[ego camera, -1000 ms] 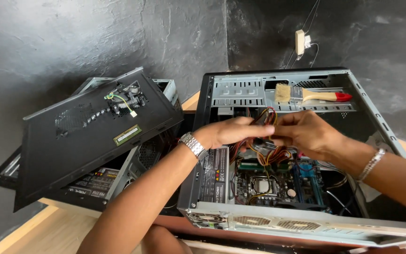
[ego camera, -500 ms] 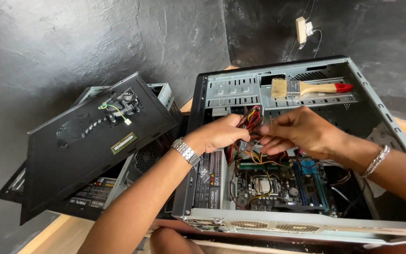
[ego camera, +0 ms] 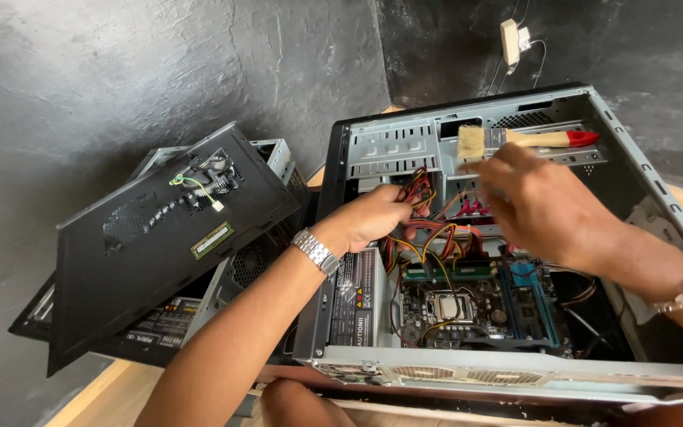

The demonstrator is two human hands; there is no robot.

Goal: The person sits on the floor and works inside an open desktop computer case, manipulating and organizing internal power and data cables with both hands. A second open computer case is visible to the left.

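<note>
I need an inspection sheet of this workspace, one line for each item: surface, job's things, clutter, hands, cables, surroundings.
Surface: light wooden table, mostly covered.
Job's things: open grey metal computer case lying on its side; green motherboard inside.
Clutter: wooden paintbrush with red handle tip resting on the drive bay; black side panel leaning on a second case.
Hands: left hand grips the wire bundle; right hand hovers over the wires, blurred.
Cables: red, yellow and black wire bundle, tangled above the motherboard.
Surroundings: dark rough wall; white wall socket.

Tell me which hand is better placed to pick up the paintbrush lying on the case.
Right. The right hand hovers just below the paintbrush, while the left hand is gripping the wires.
</note>
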